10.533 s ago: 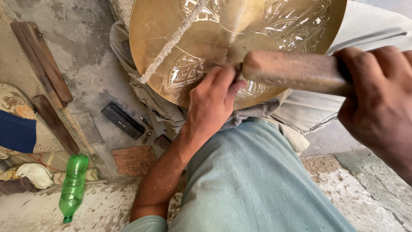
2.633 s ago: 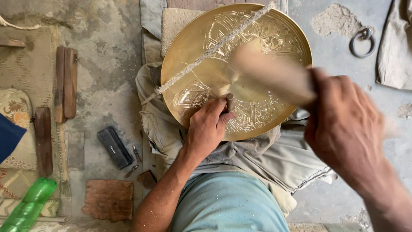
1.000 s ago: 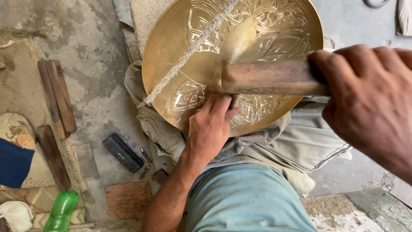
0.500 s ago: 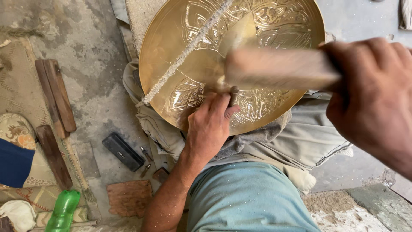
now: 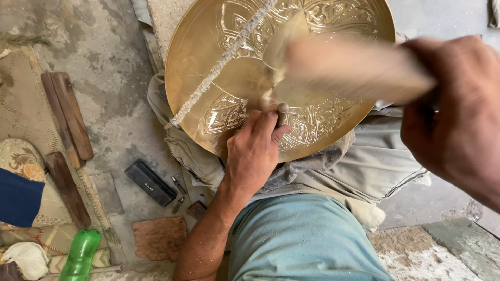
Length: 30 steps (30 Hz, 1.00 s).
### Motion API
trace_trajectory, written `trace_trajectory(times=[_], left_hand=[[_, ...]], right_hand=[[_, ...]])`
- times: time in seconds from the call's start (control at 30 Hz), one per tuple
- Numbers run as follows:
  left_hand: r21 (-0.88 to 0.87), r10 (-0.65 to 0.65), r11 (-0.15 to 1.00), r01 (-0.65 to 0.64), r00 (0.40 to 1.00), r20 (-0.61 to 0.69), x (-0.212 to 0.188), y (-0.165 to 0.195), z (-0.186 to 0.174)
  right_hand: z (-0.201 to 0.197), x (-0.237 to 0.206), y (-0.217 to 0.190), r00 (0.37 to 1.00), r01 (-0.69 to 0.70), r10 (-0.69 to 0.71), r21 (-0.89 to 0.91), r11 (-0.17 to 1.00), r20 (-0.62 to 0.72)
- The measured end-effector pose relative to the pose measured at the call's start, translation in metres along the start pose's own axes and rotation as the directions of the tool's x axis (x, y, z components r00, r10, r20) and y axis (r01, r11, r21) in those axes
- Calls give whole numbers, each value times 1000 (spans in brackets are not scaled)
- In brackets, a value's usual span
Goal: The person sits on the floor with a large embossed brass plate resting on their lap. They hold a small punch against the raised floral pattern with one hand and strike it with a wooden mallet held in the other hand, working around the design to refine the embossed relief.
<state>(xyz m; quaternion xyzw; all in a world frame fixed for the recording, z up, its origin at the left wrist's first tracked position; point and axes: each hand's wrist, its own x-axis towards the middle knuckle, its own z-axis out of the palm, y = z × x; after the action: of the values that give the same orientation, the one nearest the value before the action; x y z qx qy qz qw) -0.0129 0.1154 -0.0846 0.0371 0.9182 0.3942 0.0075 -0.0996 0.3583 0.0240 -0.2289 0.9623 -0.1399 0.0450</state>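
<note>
A large round brass tray (image 5: 333, 31) with engraved floral patterns rests tilted on grey cloth (image 5: 375, 166) over my lap. A rope (image 5: 224, 60) lies diagonally across its face. My left hand (image 5: 255, 148) is closed around a thin metal punch (image 5: 282, 112), whose tip stands on the tray's lower centre. My right hand (image 5: 458, 119) grips a wooden mallet (image 5: 354, 70), blurred with motion, raised above the punch head.
Wooden sticks (image 5: 67, 119) and another wooden piece (image 5: 66, 188) lie on the concrete floor at left. A black rectangular block (image 5: 152, 182) and small metal tools (image 5: 179, 195) sit near my knee. A green plastic bottle (image 5: 80, 255) and patterned cushions (image 5: 23, 161) lie at the lower left.
The mallet has swung up and down repeatedly over the punch; now it is lifted slightly and blurred. My left hand keeps the punch at the same spot on the tray.
</note>
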Motion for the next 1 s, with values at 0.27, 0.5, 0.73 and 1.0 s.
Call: trace_trajectory(times=[0.27, 0.5, 0.73, 1.0], left_hand=[[-56, 4, 998, -6, 1000, -30, 2, -1, -1], [13, -6, 1000, 5, 1000, 28, 1, -1, -3], [-40, -11, 999, 12, 1000, 7, 0, -3, -3], [10, -7, 1000, 7, 999, 41, 2, -4, -4]], right_hand=[[-4, 3, -7, 989, 142, -116, -347, 927, 97], [-2, -2, -6, 999, -8, 8, -15, 1000, -44], [0, -1, 1, 993, 114, -114, -52, 992, 1], [5, -7, 1, 1000, 9, -7, -109, 994, 20]])
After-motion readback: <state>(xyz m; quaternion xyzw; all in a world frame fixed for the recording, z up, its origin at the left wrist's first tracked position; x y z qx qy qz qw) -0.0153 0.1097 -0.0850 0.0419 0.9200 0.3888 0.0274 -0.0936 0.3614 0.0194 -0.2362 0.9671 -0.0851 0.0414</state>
